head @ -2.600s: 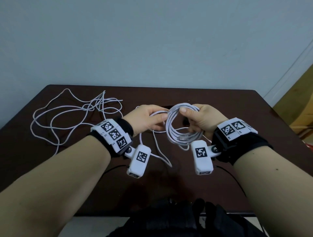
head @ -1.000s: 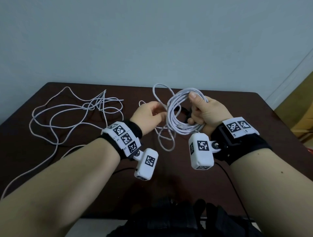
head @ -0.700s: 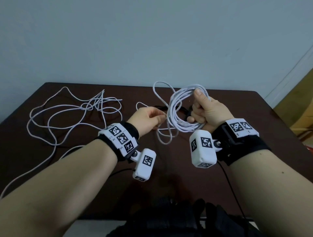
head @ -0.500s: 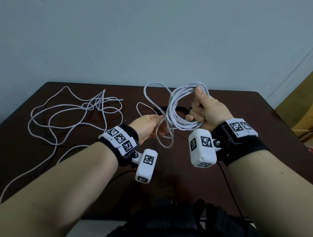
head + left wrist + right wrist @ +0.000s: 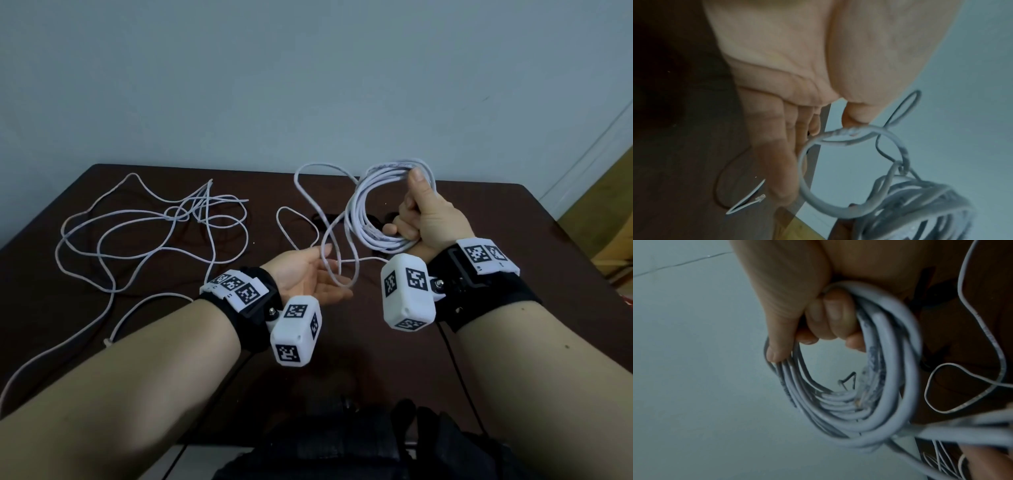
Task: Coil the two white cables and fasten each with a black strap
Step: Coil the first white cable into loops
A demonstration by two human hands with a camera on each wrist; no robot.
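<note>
My right hand [image 5: 416, 212] grips a coil of white cable [image 5: 363, 212] and holds it upright above the dark table [image 5: 513, 240]. Its fingers curl through the coil and the thumb presses on top [image 5: 818, 331]. The coil's loose tail [image 5: 308, 178] loops up and left, then drops across my left hand [image 5: 329, 270]. That hand lies palm up with straight fingers, and one loop [image 5: 803, 178] hangs over them. The second white cable [image 5: 137, 233] sprawls uncoiled on the table's left half. Dark strap-like shapes [image 5: 323, 217] lie on the table behind the coil, dim against the wood.
A pale wall stands right behind the table's far edge. Wooden furniture [image 5: 609, 222] sits past the right edge. The second cable trails off the near left edge [image 5: 20, 377]. A cable end with a plug [image 5: 760, 198] lies on the table. Dark clothing [image 5: 342, 445] fills the bottom.
My right hand has lifted the coil and tipped it upright. My left hand has let go of the strand it pinched, dropped towards me and turned palm up under the loose loop.
</note>
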